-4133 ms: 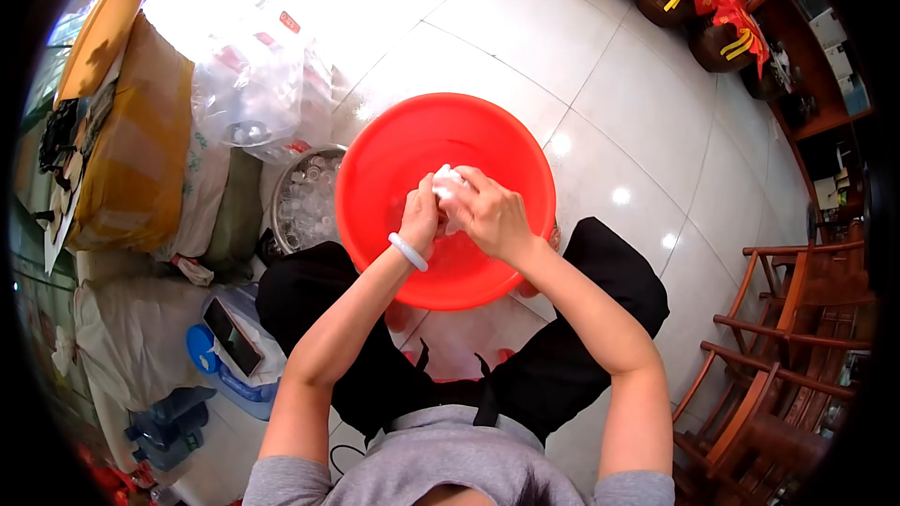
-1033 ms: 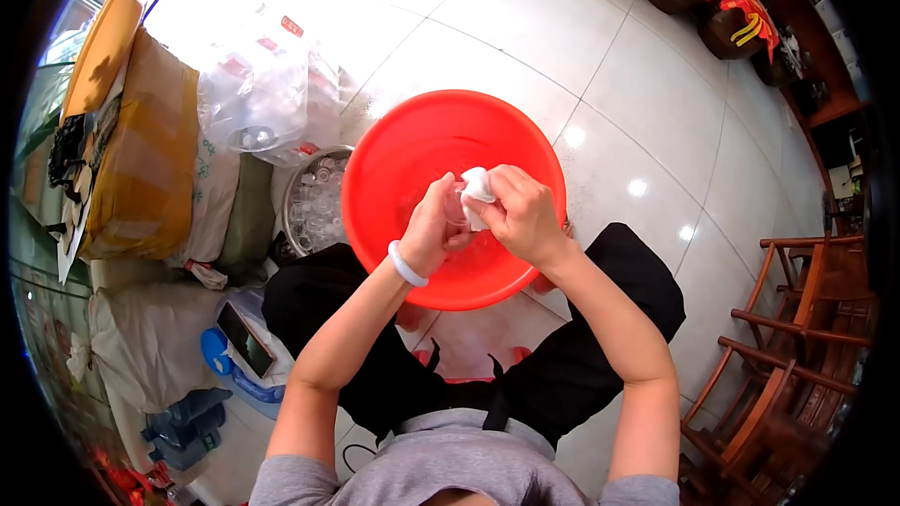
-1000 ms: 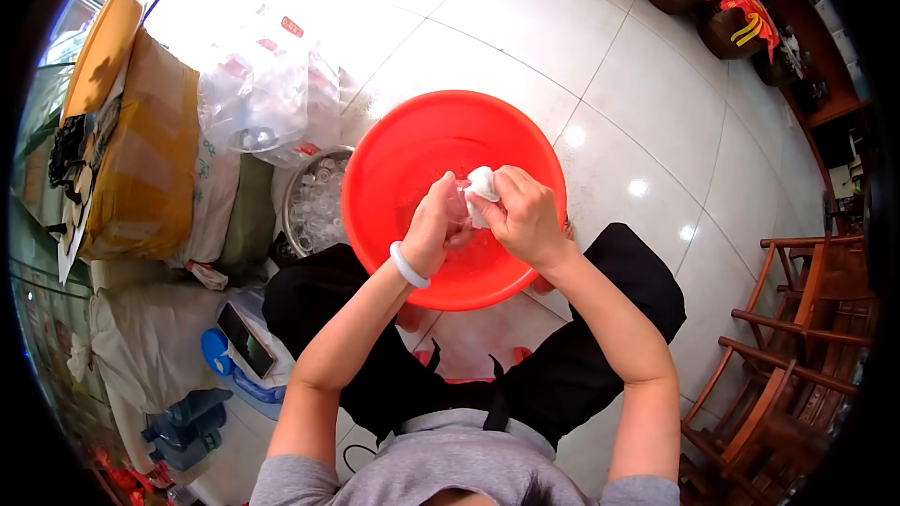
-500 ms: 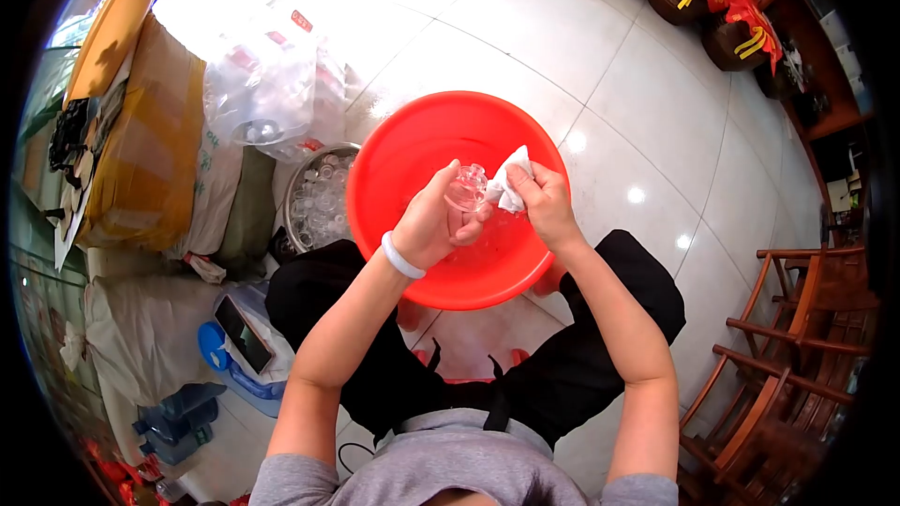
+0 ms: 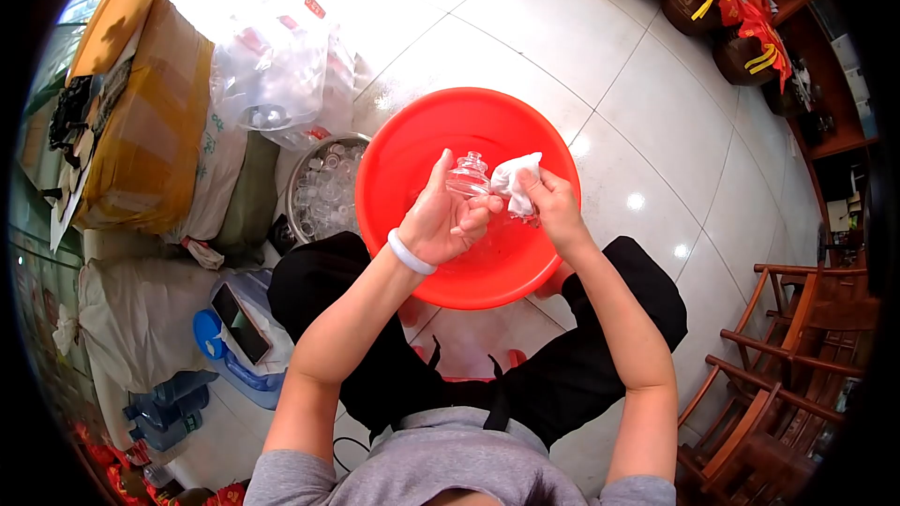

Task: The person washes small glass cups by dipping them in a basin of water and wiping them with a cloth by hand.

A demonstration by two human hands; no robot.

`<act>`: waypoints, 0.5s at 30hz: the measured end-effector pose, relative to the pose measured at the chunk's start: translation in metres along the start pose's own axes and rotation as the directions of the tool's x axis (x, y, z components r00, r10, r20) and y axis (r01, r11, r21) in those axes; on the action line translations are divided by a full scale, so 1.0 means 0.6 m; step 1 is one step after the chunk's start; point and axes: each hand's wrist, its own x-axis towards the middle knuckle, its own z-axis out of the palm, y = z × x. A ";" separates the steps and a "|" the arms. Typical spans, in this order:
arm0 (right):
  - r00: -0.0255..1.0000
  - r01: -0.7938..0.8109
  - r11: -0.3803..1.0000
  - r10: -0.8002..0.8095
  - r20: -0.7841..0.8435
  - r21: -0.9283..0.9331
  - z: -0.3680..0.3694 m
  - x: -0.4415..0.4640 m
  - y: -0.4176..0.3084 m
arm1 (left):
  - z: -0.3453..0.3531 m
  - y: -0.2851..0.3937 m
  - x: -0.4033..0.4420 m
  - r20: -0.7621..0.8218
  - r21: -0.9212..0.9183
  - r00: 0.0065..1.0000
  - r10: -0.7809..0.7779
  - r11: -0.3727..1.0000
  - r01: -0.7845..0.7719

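Note:
My left hand [image 5: 444,217] holds a small clear glass bottle [image 5: 468,176] over the red basin [image 5: 398,145], with the thumb on one side and fingers curled below it. The bottle's ringed neck points away from me. In my right hand [image 5: 557,211] a crumpled white cloth [image 5: 515,182] is pinched between thumb and fingers. The cloth sits just right of the bottle, close to the left fingertips; I cannot tell whether it touches the glass. Some clear, shiny things show partly below the cloth, too unclear to name.
A metal bowl [image 5: 300,173] of clear glass pieces stands left of the basin, beside plastic bags [image 5: 267,75] and a taped carton [image 5: 155,122]. A phone [image 5: 241,323] lies at the lower left. Wooden chairs [image 5: 778,365] stand right, dark jars [image 5: 689,5] at the upper right.
The bottle has turned in my left hand, so its neck now points away from me and its side shows. The cloth is bunched differently and both hands sit slightly further right in view.

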 end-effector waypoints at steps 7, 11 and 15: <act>0.959 -0.269 0.744 0.150 0.240 0.611 -0.019 0.010 -0.006 | 0.013 -0.004 0.004 -0.025 0.149 0.999 0.046 0.988 -0.042; 0.940 -0.330 0.610 0.143 0.310 0.720 -0.025 0.009 0.001 | 0.004 -0.004 0.002 -0.085 0.333 0.976 0.200 0.929 -0.161; 0.935 -0.326 0.616 0.099 0.340 0.717 -0.025 0.011 0.006 | 0.000 -0.007 0.001 -0.053 0.475 0.960 0.275 0.852 -0.218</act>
